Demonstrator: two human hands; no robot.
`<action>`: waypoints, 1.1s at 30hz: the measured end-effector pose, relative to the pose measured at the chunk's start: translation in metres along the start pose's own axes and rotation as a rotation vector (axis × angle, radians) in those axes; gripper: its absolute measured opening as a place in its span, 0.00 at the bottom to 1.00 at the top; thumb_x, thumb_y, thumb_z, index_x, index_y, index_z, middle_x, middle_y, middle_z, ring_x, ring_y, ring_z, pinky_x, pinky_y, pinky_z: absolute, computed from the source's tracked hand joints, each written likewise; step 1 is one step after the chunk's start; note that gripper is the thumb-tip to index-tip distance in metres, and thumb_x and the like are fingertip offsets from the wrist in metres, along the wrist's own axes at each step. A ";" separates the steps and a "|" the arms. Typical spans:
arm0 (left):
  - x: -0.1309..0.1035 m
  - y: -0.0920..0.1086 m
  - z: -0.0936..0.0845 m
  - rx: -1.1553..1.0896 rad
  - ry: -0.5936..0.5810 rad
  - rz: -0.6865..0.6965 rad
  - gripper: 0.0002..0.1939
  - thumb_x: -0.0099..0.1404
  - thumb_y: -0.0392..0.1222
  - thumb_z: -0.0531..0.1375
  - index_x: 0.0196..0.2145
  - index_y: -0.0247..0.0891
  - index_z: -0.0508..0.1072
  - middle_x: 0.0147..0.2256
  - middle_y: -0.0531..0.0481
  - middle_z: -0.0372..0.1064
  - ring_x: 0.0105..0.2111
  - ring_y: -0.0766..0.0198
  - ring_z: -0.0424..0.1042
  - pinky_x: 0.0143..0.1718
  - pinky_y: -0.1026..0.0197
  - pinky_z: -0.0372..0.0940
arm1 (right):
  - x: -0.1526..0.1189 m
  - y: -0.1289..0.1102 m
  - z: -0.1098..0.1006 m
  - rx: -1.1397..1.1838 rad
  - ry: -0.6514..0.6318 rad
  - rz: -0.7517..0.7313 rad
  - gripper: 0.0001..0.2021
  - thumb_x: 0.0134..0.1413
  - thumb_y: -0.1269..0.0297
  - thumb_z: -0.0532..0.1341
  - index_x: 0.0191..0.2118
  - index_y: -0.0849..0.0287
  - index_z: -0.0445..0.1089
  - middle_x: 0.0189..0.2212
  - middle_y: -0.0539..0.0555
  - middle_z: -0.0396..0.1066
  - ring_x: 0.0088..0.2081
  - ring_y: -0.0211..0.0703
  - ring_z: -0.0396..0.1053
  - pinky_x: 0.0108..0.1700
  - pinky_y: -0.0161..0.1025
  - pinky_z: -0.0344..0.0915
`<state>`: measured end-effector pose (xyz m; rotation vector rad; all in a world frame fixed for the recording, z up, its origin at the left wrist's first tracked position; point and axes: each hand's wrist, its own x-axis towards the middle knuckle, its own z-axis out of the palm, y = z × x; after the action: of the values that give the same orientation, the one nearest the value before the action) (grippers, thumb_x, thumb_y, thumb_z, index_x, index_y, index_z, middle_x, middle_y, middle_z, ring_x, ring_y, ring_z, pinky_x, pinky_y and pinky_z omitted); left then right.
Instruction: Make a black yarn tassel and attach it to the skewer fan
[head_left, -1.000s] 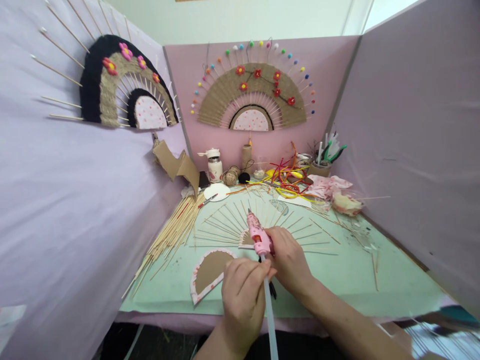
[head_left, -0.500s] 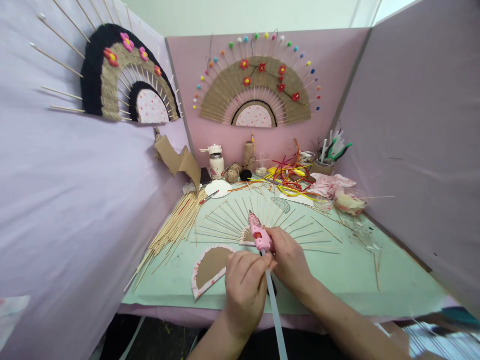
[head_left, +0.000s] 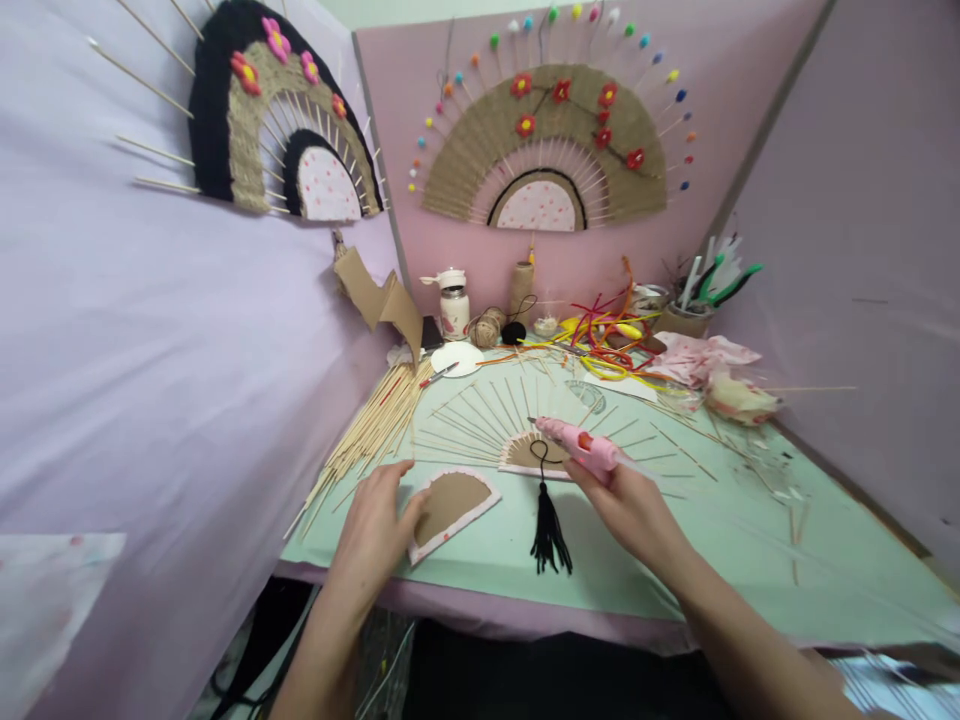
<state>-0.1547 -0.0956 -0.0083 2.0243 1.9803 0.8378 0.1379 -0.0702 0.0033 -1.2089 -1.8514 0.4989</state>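
My right hand (head_left: 626, 505) is wrapped round a pink hot glue gun (head_left: 581, 445), its nozzle pointing left over the stick fan. A clear glue stick trails from its back end. The fan (head_left: 536, 455) has a cardboard half-circle base with thin sticks radiating from it on the table. A black tassel (head_left: 550, 535) lies in front of that base, its loop over the cardboard. My left hand (head_left: 379, 520), fingers apart, is at the left edge of a loose cardboard half-circle (head_left: 454, 505) edged in pink-dotted fabric; whether it touches is unclear.
A pile of thin wooden sticks (head_left: 364, 440) lies at the left. Along the back stand a white bottle (head_left: 453, 310), twine (head_left: 489, 328), coloured pipe cleaners (head_left: 611, 340) and a pot (head_left: 686, 318) holding pliers. Two finished fans (head_left: 544, 140) hang on the partition walls.
My left hand has let go of the glue stick and moved left to the loose half-circle. The glue gun has turned and shifted right, leaving the tassel in view. The camera view has shifted.
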 end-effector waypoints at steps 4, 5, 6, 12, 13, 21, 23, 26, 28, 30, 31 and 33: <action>0.000 -0.005 -0.002 0.016 -0.106 -0.091 0.21 0.61 0.46 0.57 0.50 0.33 0.69 0.49 0.39 0.70 0.50 0.50 0.69 0.51 0.48 0.63 | -0.004 -0.005 -0.001 0.062 -0.081 0.064 0.20 0.63 0.61 0.55 0.59 0.51 0.67 0.55 0.52 0.71 0.57 0.51 0.67 0.60 0.50 0.63; -0.001 -0.001 -0.001 0.019 -0.108 -0.092 0.22 0.60 0.46 0.58 0.51 0.33 0.69 0.49 0.38 0.70 0.50 0.49 0.68 0.51 0.49 0.63 | -0.005 -0.006 0.000 0.072 -0.092 0.072 0.20 0.63 0.61 0.56 0.59 0.51 0.67 0.55 0.51 0.71 0.57 0.51 0.67 0.60 0.51 0.62; -0.001 0.004 0.001 0.027 -0.112 -0.092 0.23 0.59 0.45 0.58 0.51 0.32 0.68 0.49 0.38 0.69 0.50 0.49 0.68 0.50 0.49 0.63 | -0.007 -0.006 0.000 0.080 -0.100 0.079 0.20 0.63 0.61 0.56 0.59 0.51 0.67 0.56 0.51 0.70 0.58 0.52 0.66 0.61 0.51 0.62; 0.008 0.017 0.009 0.073 -0.216 -0.107 0.26 0.56 0.42 0.58 0.52 0.32 0.66 0.47 0.38 0.68 0.50 0.48 0.67 0.48 0.52 0.62 | -0.012 -0.011 -0.003 0.103 -0.106 0.089 0.20 0.62 0.59 0.56 0.59 0.50 0.67 0.54 0.51 0.72 0.57 0.53 0.67 0.57 0.50 0.66; 0.011 0.017 0.010 0.081 -0.232 -0.107 0.26 0.56 0.41 0.58 0.52 0.31 0.66 0.47 0.37 0.69 0.50 0.48 0.67 0.48 0.52 0.62 | -0.013 -0.013 -0.003 0.098 -0.114 0.092 0.20 0.62 0.59 0.56 0.58 0.50 0.68 0.53 0.51 0.72 0.56 0.53 0.68 0.55 0.49 0.67; 0.022 0.015 0.000 -0.166 -0.437 -0.138 0.14 0.56 0.47 0.61 0.38 0.36 0.72 0.39 0.45 0.72 0.40 0.53 0.71 0.39 0.55 0.65 | -0.019 -0.013 -0.008 0.107 -0.099 0.137 0.15 0.58 0.57 0.58 0.48 0.52 0.75 0.35 0.52 0.78 0.42 0.53 0.75 0.38 0.43 0.72; 0.018 0.015 0.000 -0.469 -0.450 -0.223 0.14 0.58 0.48 0.61 0.37 0.36 0.72 0.36 0.47 0.73 0.37 0.55 0.72 0.37 0.57 0.66 | -0.022 -0.011 -0.010 0.112 -0.070 0.189 0.14 0.57 0.55 0.59 0.43 0.53 0.77 0.28 0.52 0.76 0.35 0.51 0.74 0.32 0.41 0.70; 0.012 0.021 0.012 -1.120 -0.271 -0.445 0.19 0.58 0.44 0.62 0.46 0.36 0.69 0.39 0.47 0.75 0.37 0.58 0.74 0.40 0.57 0.68 | -0.026 -0.009 -0.013 0.135 -0.046 0.299 0.15 0.55 0.51 0.60 0.36 0.56 0.76 0.22 0.51 0.72 0.26 0.45 0.69 0.27 0.39 0.66; 0.011 0.031 0.024 -1.469 -0.200 -0.619 0.22 0.58 0.38 0.61 0.51 0.35 0.67 0.39 0.45 0.76 0.38 0.58 0.76 0.43 0.55 0.69 | -0.028 -0.009 -0.015 0.150 -0.044 0.361 0.16 0.54 0.49 0.60 0.33 0.58 0.75 0.21 0.51 0.70 0.24 0.43 0.66 0.25 0.38 0.64; 0.011 0.044 0.035 -1.707 -0.222 -0.775 0.23 0.61 0.34 0.57 0.55 0.32 0.66 0.37 0.44 0.77 0.38 0.57 0.77 0.46 0.53 0.68 | -0.029 -0.010 -0.016 0.169 -0.045 0.389 0.17 0.53 0.49 0.60 0.34 0.59 0.75 0.22 0.51 0.69 0.24 0.41 0.65 0.25 0.37 0.62; 0.012 0.051 0.039 -1.801 -0.243 -0.827 0.23 0.63 0.33 0.54 0.56 0.30 0.65 0.37 0.43 0.78 0.39 0.56 0.77 0.49 0.51 0.68 | -0.029 -0.011 -0.016 0.186 -0.049 0.391 0.17 0.53 0.49 0.60 0.35 0.59 0.75 0.23 0.51 0.69 0.24 0.41 0.64 0.25 0.36 0.61; 0.011 0.062 0.047 -1.961 -0.286 -0.855 0.24 0.67 0.34 0.50 0.59 0.29 0.62 0.39 0.41 0.78 0.44 0.55 0.76 0.53 0.49 0.65 | -0.029 -0.014 -0.016 0.228 -0.059 0.398 0.17 0.53 0.49 0.61 0.35 0.59 0.74 0.23 0.51 0.69 0.24 0.40 0.62 0.24 0.36 0.60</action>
<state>-0.0780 -0.0788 -0.0121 0.1014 0.6869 1.2055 0.1485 -0.1037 0.0100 -1.4190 -1.5504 0.9474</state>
